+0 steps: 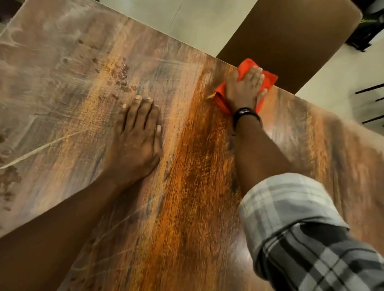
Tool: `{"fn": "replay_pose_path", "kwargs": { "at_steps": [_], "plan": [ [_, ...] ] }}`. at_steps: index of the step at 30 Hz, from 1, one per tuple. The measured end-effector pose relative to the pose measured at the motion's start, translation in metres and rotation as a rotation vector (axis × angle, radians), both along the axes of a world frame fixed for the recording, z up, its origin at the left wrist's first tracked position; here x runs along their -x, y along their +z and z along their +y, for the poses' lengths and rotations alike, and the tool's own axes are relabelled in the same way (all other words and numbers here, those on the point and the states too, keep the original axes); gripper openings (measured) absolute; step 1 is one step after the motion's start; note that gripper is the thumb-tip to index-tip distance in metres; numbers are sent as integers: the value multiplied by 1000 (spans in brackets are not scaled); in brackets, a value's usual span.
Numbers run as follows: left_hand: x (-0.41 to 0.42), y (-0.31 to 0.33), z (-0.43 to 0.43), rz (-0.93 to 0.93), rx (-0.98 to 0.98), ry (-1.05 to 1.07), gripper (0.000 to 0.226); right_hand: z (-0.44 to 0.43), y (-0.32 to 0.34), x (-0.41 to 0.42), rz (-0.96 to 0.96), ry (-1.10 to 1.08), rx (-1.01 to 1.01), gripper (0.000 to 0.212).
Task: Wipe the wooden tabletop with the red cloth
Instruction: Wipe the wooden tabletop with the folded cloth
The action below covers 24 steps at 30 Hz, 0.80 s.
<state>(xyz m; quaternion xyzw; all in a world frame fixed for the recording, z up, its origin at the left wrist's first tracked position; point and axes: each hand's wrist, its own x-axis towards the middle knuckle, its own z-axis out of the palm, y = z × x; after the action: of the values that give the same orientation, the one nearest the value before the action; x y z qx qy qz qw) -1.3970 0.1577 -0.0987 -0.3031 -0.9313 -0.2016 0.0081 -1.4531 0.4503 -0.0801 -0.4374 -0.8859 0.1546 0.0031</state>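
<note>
The wooden tabletop (194,178) fills most of the view, reddish-brown with a dusty, smeared patch on its left part. My right hand (246,88) presses flat on the red cloth (269,79) at the table's far edge, arm stretched out, a black band on the wrist. The cloth is crumpled and sticks out around the hand on both sides. My left hand (140,134) lies palm down on the bare wood near the middle, fingers together and pointing away, holding nothing.
A brown chair back or panel (295,38) stands just beyond the far edge behind the cloth. Pale tiled floor (191,17) surrounds the table. A dark bag (371,29) sits at the top right, thin black rods (375,104) at the right.
</note>
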Motion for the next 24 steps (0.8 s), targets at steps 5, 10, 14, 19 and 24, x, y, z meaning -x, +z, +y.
{"fn": "replay_pose_path", "kwargs": {
  "at_steps": [5,10,14,19,24],
  "plan": [
    [-2,3,1,2,-21,15,55,-79,-4,45,-3,294,-27,67],
    [-1,7,-1,12,-47,10,54,-111,-5,-10,22,390,-34,65],
    [-5,11,-1,-3,-94,41,52,-170,-6,-117,127,454,-43,66],
    [-3,10,1,-21,-98,40,52,-164,-11,-116,118,431,-93,66],
    [-2,7,3,-52,-126,28,51,-112,-8,2,74,351,4,61]
  ]
}}
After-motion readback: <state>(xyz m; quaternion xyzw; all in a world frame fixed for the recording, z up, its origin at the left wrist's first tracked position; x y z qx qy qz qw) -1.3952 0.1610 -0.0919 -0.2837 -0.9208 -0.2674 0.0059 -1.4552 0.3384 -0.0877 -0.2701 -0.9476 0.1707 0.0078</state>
